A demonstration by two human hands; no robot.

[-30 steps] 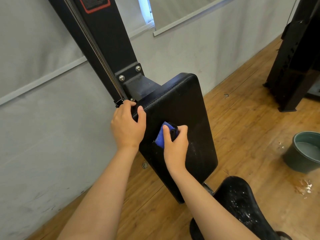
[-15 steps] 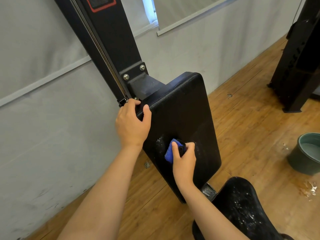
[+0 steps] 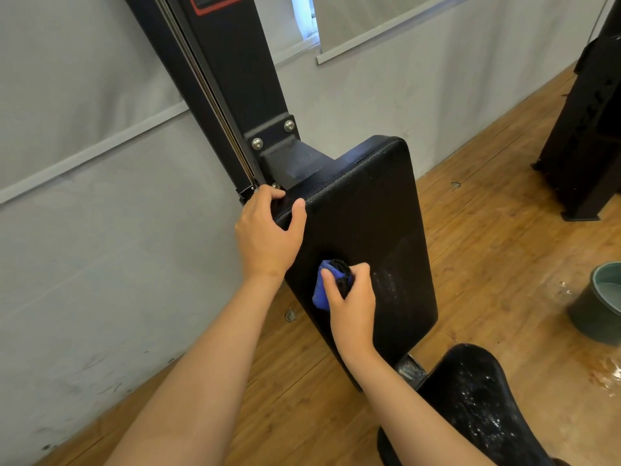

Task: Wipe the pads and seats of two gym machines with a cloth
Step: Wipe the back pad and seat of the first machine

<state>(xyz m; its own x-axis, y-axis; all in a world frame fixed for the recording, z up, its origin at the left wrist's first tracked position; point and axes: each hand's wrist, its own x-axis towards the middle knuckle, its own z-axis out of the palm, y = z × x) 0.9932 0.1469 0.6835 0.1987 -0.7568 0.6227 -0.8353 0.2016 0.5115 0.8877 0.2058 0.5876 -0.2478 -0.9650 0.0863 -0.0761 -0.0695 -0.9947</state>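
Observation:
A black padded backrest [image 3: 373,210] stands upright on a black machine column [image 3: 235,79]. My left hand [image 3: 267,237] grips the backrest's top left corner. My right hand [image 3: 353,301] presses a bunched blue and black cloth [image 3: 322,287] against the lower left part of the pad. Wet streaks show on the pad to the right of the cloth. Below it, at the bottom right, the black seat [image 3: 484,408] is speckled with water drops.
A dark green bucket [image 3: 598,307] with water stands on the wooden floor [image 3: 487,264] at the right, with a puddle beside it. A second black machine frame [image 3: 591,129] rises at the far right. A grey wall [image 3: 100,247] runs along the left.
My right hand has slid the cloth down the backrest and slightly left. My left hand keeps its grip on the top corner. The view has shifted a little.

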